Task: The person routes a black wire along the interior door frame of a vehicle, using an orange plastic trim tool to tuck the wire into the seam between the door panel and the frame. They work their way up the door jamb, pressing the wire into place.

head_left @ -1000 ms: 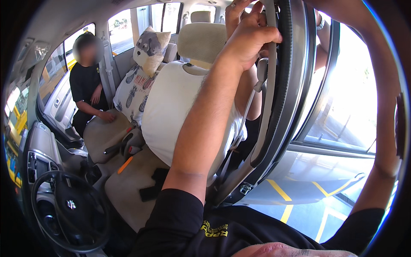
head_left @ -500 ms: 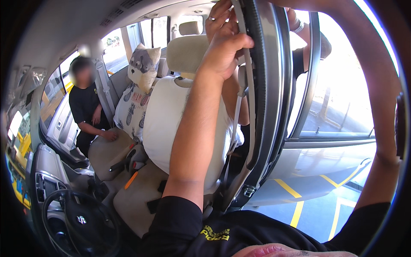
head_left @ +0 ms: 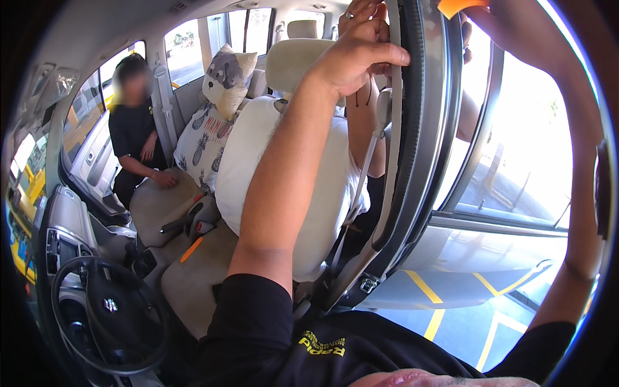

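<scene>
My left hand (head_left: 361,61) reaches up to the door pillar, its thumb against the pale pillar trim (head_left: 393,155) and its fingers curled by the edge. Right behind it are another person's ringed fingers (head_left: 361,11), and a forearm (head_left: 366,122) with a dark string at the wrist rises from the rear. My right hand (head_left: 509,19) is raised at the upper right outside the pillar, closed on an orange flat tool (head_left: 459,6) that is partly cut off by the frame. A seat belt (head_left: 366,168) hangs down along the trim.
A similar orange strip tool (head_left: 191,250) lies on the driver's seat (head_left: 193,277) beside the handbrake (head_left: 177,224). The steering wheel (head_left: 109,309) is at lower left. A co-worker (head_left: 135,129) leans in at the far door. The open car door (head_left: 477,258) stands at right.
The view has shifted, and my left hand stays at the pillar trim. An orange flat tool has come into view in my right hand. The person beyond the pillar shows less.
</scene>
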Demonstrator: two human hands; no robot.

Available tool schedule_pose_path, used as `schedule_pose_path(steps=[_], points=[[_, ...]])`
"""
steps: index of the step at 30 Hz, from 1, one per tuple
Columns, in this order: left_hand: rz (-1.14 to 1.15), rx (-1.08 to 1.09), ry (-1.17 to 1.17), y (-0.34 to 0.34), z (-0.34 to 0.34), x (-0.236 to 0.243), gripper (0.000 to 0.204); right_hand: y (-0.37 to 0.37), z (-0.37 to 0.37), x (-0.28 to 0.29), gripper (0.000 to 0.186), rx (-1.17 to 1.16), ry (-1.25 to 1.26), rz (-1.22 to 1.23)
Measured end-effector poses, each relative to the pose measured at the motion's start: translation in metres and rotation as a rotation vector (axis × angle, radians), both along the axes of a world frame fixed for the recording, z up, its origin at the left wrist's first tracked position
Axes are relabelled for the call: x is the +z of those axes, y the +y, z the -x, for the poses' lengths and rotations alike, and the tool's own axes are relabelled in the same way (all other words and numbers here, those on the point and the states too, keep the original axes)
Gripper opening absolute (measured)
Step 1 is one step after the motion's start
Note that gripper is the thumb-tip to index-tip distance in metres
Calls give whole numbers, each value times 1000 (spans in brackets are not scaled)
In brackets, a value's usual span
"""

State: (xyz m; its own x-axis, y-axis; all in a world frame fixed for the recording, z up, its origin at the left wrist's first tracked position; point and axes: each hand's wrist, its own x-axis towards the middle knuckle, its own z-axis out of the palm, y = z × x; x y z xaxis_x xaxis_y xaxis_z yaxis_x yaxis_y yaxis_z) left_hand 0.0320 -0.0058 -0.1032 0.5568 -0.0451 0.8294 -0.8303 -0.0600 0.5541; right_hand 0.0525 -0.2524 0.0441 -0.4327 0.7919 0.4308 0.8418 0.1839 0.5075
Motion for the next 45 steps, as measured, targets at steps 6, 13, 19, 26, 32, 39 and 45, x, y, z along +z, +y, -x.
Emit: schedule_pose_path(steps=[6, 13, 19, 26, 32, 39, 45], points=[[-18, 24, 37, 11, 4, -3, 38, 5, -11, -11, 28, 9, -70, -61], [14, 18, 160, 10, 7, 2, 24, -10, 26, -40, 29, -200, -36, -277], [61, 55, 178, -2, 17, 6, 24, -7, 29, -46, 36, -317, -62, -280], [72, -230, 346, 27, -8, 20, 48, -22, 60, -36, 34, -537, 96, -216], [130, 80, 388, 48, -6, 27, 36, -53, 1, -46, 30, -266, -139, -142], [94, 475, -84, -5, 210, -47, 59, -87, -8, -69, 28, -249, -71, -18], [22, 256, 413, -58, 234, -172, 61, -64, -1, -98, 27, 33, 89, 58]])
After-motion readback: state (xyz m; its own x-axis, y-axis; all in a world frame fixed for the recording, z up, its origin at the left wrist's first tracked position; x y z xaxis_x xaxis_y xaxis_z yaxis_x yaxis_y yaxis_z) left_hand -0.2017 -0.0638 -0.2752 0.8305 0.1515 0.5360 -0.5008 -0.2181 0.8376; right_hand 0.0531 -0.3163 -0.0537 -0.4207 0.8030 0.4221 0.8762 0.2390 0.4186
